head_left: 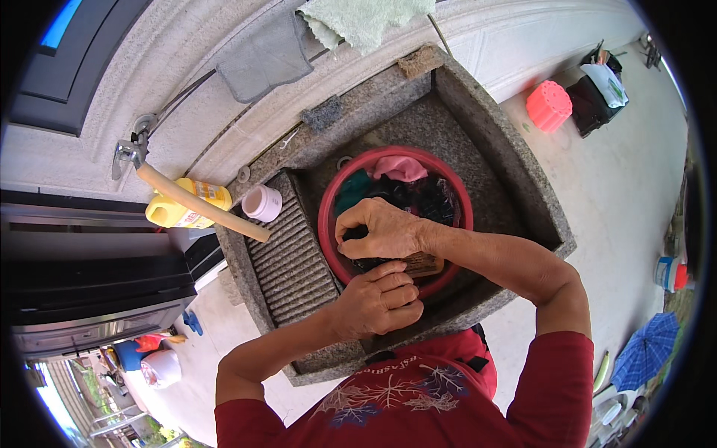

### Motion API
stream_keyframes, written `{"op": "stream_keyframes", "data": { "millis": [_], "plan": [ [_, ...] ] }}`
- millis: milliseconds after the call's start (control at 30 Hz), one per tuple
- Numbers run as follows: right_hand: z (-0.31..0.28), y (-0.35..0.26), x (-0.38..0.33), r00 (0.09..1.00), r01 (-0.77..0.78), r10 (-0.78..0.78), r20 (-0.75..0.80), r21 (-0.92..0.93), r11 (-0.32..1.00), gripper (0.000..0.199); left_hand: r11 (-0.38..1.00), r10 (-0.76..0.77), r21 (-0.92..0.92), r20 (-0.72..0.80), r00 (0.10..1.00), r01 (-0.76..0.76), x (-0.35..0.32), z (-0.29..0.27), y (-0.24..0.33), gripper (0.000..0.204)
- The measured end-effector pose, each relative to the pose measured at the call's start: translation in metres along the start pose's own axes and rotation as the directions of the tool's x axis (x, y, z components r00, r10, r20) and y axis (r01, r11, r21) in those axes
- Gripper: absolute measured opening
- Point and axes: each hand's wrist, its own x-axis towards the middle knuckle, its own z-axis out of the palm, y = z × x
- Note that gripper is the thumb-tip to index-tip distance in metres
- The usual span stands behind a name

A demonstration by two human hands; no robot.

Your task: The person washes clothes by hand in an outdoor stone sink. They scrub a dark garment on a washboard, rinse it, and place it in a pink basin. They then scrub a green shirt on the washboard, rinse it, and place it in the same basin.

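A red basin (326, 216) sits in a grey stone sink (478, 142), holding wet clothes: a pink cloth (401, 168), a dark green cloth (354, 191) and dark shiny fabric (429, 196). Above the basin, my right hand (385, 230) is closed, thumb and forefinger curled into a ring. Just nearer to me, my left hand (377, 300) makes a fist at the basin's near rim. Whatever either hand grips is hidden by the fingers. A brown, flat-looking object (424, 265), perhaps wooden, shows partly beneath my right wrist.
A ribbed stone washboard (291, 261) lies left of the basin, with a pale pink tub (261, 203) on it. Beside that, a beige hose (202, 205) runs from the tap (131, 153) past a yellow bottle (190, 203). Grey rag (265, 60) hangs behind; red bucket (550, 107) stands right.
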Motion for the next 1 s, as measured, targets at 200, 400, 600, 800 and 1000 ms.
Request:
{"op": "stream_keyframes", "data": {
  "millis": [200,400,600,800,1000],
  "plan": [
    [0.011,0.059,0.0,0.956,-0.241,0.236,-0.172,-0.01,0.97,0.029,0.988,-0.115,-0.096,0.031,0.993,0.118,-0.024,0.045,-0.029,0.018],
    [0.024,0.101,-0.009,0.715,-0.359,0.687,-0.132,0.774,0.522,0.036,0.608,-0.73,-0.691,-0.291,0.618,0.392,-0.042,0.043,-0.034,0.03],
    [0.023,0.046,-0.023,0.744,0.054,0.15,-0.651,0.283,0.958,0.007,-0.269,-0.963,-0.89,0.241,0.121,-0.369,-0.051,0.047,-0.012,0.041],
    [0.043,-0.026,-0.044,0.685,0.458,-0.607,-0.404,-0.409,0.789,0.014,-0.433,-0.898,-0.619,0.235,0.371,-0.656,-0.053,0.026,0.007,0.048],
    [0.046,-0.021,-0.05,0.823,0.4,-0.008,-0.568,0.57,0.717,0.01,0.669,-0.637,-0.732,-0.656,0.405,-0.132,-0.032,-0.008,0.024,0.045]
  ]
}}
